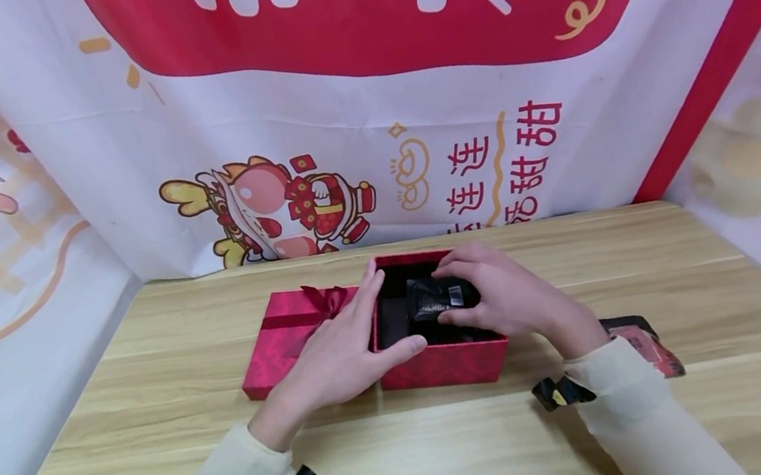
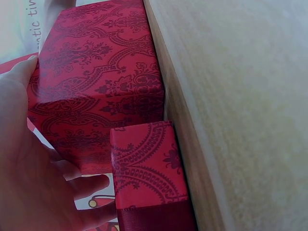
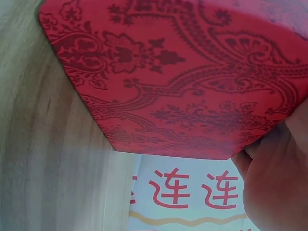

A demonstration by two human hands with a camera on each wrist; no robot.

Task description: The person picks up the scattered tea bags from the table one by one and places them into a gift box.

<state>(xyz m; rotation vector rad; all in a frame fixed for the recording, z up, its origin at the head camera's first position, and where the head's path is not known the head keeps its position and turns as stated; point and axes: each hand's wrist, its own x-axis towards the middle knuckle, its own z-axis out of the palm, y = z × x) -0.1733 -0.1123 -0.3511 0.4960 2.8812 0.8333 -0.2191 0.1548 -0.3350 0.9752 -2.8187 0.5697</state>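
Observation:
A red patterned gift box (image 1: 444, 366) stands uncovered on the table, with dark contents inside. My left hand (image 1: 340, 358) rests against its left side, fingers fairly straight and thumb reaching over the front rim. In the left wrist view, the left fingers (image 2: 91, 185) lie along the box wall beside the lid. My right hand (image 1: 508, 294) reaches into the box from the right and pinches a black packet (image 1: 425, 301) with a small white label between thumb and fingers. From the right wrist, the box wall (image 3: 183, 86) hides the right fingertips and the packet.
The red lid (image 1: 272, 349) with a dark red ribbon bow (image 1: 326, 301) lies left of the box. A dark and pinkish flat packet (image 1: 645, 345) is on the table (image 1: 444, 447) beyond the right wrist, partly covered by the sleeve. A printed cloth (image 1: 339, 110) hangs behind the table.

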